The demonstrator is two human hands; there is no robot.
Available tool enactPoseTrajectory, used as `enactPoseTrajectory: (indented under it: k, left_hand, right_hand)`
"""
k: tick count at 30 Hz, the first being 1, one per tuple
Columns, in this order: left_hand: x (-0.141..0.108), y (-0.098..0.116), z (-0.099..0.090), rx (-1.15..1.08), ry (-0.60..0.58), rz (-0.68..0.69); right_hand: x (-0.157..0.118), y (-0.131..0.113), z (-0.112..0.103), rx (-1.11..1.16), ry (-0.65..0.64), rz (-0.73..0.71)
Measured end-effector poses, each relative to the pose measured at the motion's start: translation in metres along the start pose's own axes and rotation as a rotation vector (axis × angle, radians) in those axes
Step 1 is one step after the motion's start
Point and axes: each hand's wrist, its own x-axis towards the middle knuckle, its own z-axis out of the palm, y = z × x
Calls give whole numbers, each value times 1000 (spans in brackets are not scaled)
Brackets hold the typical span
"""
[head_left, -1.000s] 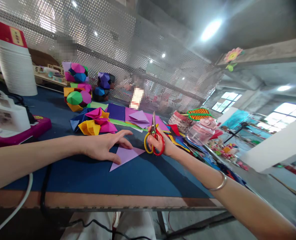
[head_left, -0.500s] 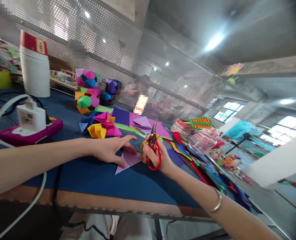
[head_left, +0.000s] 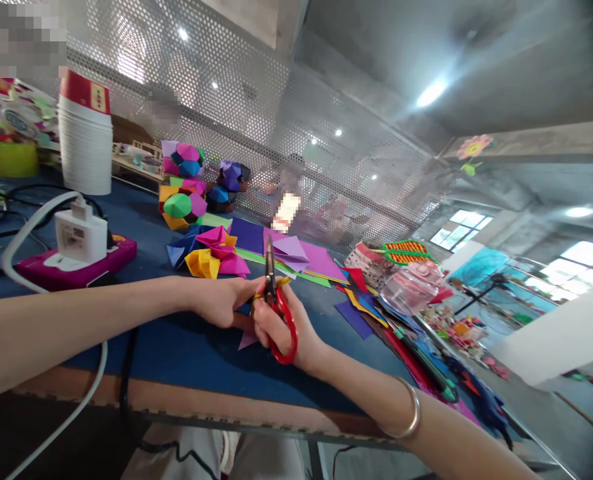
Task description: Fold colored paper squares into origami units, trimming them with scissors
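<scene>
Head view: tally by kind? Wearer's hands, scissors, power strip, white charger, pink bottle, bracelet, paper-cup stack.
Hands, left hand and right hand: 2
Scissors: 1
Power strip: 1
White charger: 1
Pink bottle: 1
Bracelet: 1
Paper-cup stack: 1
Total: 8

Silver bangle point(head_left: 417, 408), pale trousers point(head_left: 271, 457)

Glaring ceiling light point(head_left: 431, 93), bright windows point(head_left: 583, 265) at right, dark upper-right corner, stretched edges, pixelated patches
</scene>
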Motion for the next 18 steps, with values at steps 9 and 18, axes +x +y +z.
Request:
enactPoseTrajectory:
  k: [9,18]
  left_hand:
    - [0,8,-6,-49,-77,-19]
    - [-1,1,-4,46,4,-7]
  right_hand:
    - [-6,6,-49,-113,119,-39]
    - [-3,-10,3,-62,-7,-33]
